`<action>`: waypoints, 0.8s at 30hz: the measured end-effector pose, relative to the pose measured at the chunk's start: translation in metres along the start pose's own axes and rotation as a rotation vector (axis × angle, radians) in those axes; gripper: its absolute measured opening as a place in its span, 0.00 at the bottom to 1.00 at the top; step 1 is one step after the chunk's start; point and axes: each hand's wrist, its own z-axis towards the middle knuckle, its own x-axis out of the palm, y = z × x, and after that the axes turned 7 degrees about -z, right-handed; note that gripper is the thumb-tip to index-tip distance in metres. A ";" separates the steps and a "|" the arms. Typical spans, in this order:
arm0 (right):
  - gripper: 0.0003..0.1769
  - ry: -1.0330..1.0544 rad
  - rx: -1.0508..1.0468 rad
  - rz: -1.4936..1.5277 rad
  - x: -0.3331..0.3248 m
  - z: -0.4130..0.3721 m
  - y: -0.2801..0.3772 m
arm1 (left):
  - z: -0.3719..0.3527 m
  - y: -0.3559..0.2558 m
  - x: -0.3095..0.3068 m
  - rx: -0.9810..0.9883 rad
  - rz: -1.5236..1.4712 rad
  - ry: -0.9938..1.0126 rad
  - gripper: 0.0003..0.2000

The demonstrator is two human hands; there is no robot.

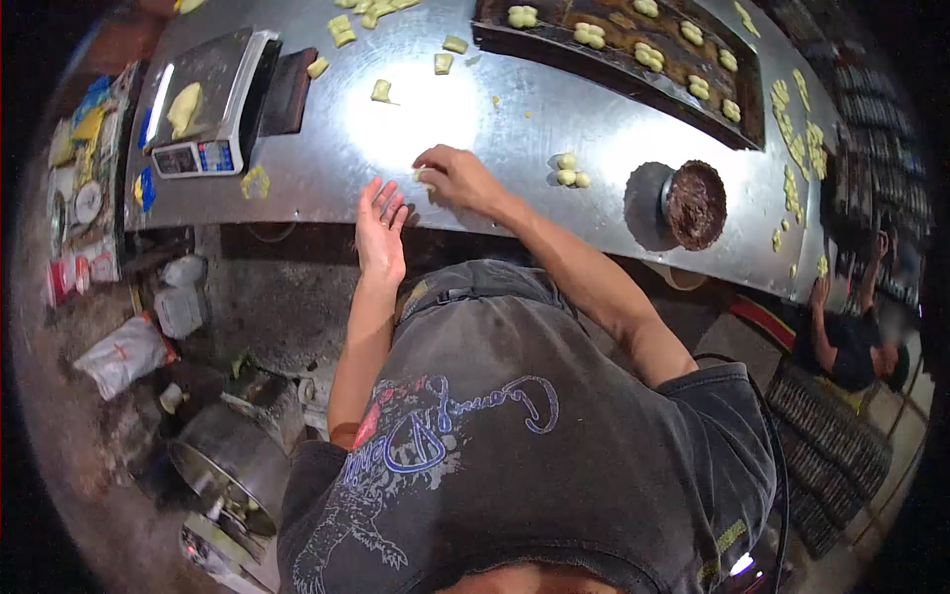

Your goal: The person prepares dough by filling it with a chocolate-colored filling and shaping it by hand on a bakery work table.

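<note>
My right hand (459, 180) is curled over the near part of the metal table (327, 188), with a small piece of pale dough (425, 179) showing at its fingertips. Just left of it, my left hand (380, 236) is palm up at the table's edge, fingers apart and nothing in it. Beyond the hands lies a flat dough piece (381, 91). To the right is a small cluster of dough balls (567, 170), and further right a bowl of dark brown filling (697, 205).
A dark baking tray (594, 81) with several dough clusters stands at the back. On the left, a digital scale (203, 104) bears a lump of dough (184, 109). More dough strips (792, 139) lie at the right end, where another person (853, 342) works. A metal pot (223, 470) stands below left.
</note>
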 end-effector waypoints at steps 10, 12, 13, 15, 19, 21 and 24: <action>0.14 -0.529 0.039 -0.063 -0.067 -0.084 0.055 | -0.029 0.003 0.143 -0.092 -0.077 0.533 0.29; 0.12 -0.622 0.094 0.297 -0.092 -0.098 0.052 | -0.052 0.019 0.174 0.370 0.262 0.659 0.30; 0.11 -0.616 0.145 0.490 -0.105 -0.110 0.056 | -0.057 0.022 0.184 0.575 0.387 0.751 0.28; 0.10 -0.567 0.192 0.767 -0.124 -0.132 0.058 | -0.066 0.029 0.202 0.999 0.614 0.932 0.30; 0.13 -0.631 0.040 1.297 -0.136 -0.172 0.040 | -0.074 0.060 0.240 1.306 0.593 1.158 0.34; 0.14 -0.665 0.135 1.420 -0.148 -0.189 0.030 | -0.070 0.093 0.252 1.209 0.478 1.231 0.29; 0.15 -0.678 0.231 1.409 -0.171 -0.215 0.005 | -0.061 0.144 0.267 1.030 0.459 1.365 0.29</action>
